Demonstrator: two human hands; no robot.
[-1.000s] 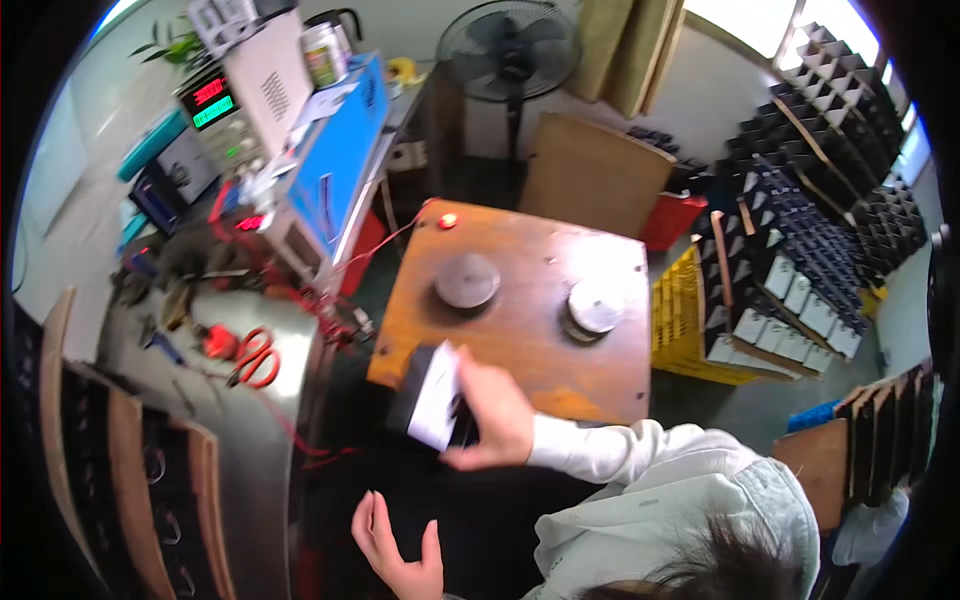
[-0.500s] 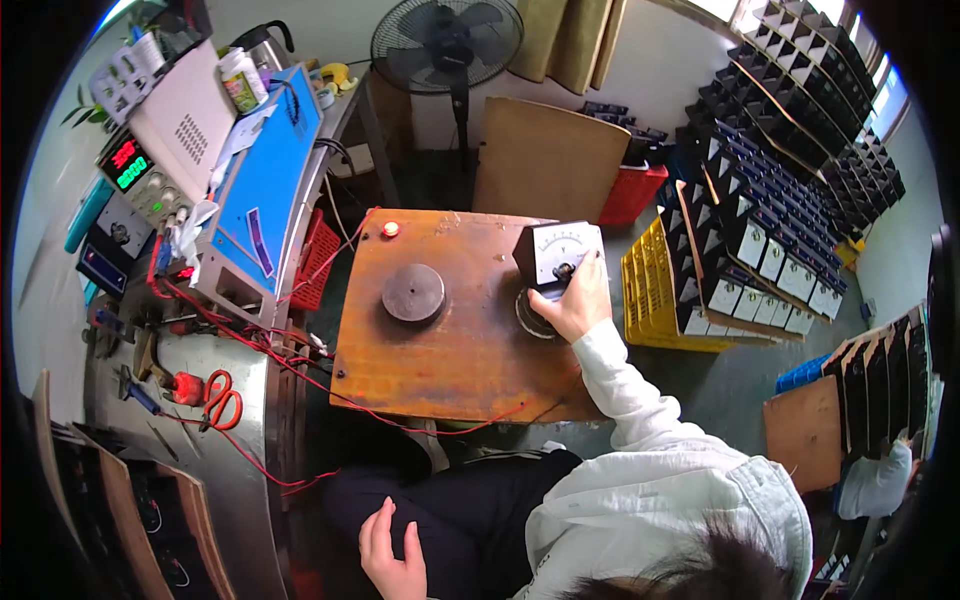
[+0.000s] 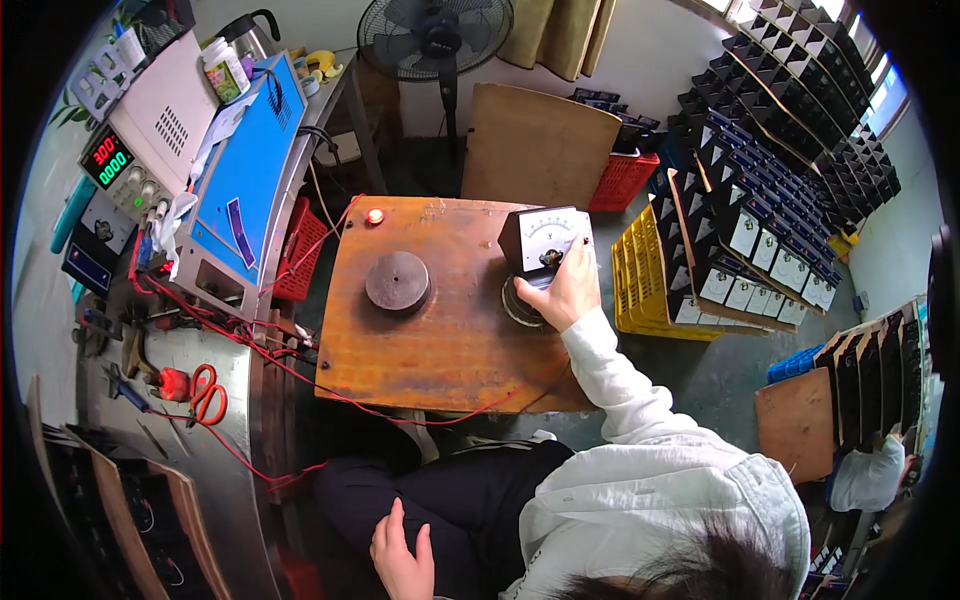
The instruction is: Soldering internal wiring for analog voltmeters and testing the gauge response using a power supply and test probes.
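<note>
My right hand (image 3: 572,291) is closed round the right and lower sides of an analog panel meter (image 3: 546,240), a black case with a white dial. The meter stands tilted, dial up, over a dark round disc (image 3: 514,303) that it and my hand partly hide. I cannot tell whether the two touch. To their left, a second grey-brown round disc (image 3: 397,283) with a small centre hole lies on the wooden tabletop (image 3: 430,355). My left hand (image 3: 403,558) hovers at or rests on my dark-trousered lap, holding nothing, its fingers apart.
A glowing red lamp (image 3: 375,216) sits at the table's far left corner. Red wires (image 3: 360,402) cross its near edge from the metal bench, which bears a power supply (image 3: 120,170) and orange-handled scissors (image 3: 208,393). A yellow crate (image 3: 640,275) and stacked meters (image 3: 765,265) stand right.
The whole view has shifted slightly, moving the table up and left. My left hand has moved a little to the right over my lap. My right hand keeps its hold on the panel meter.
</note>
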